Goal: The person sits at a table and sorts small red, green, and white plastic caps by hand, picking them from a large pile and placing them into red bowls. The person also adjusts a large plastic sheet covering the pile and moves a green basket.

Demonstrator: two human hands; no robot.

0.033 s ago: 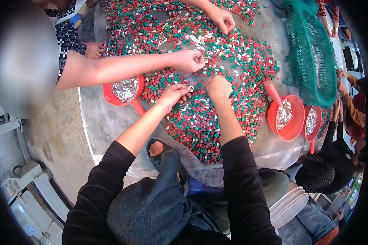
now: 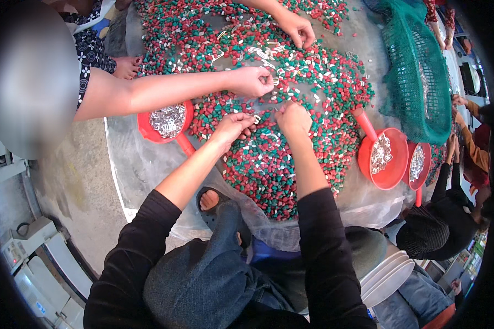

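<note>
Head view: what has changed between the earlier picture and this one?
Very little: the right hand has drawn back slightly toward the wearer, and the co-worker's hand at the top sits slightly lower. No new grasp or release shows. The left hand still pinches a small pale piece above the red and green pieces; the red scoops stayed put.
</note>
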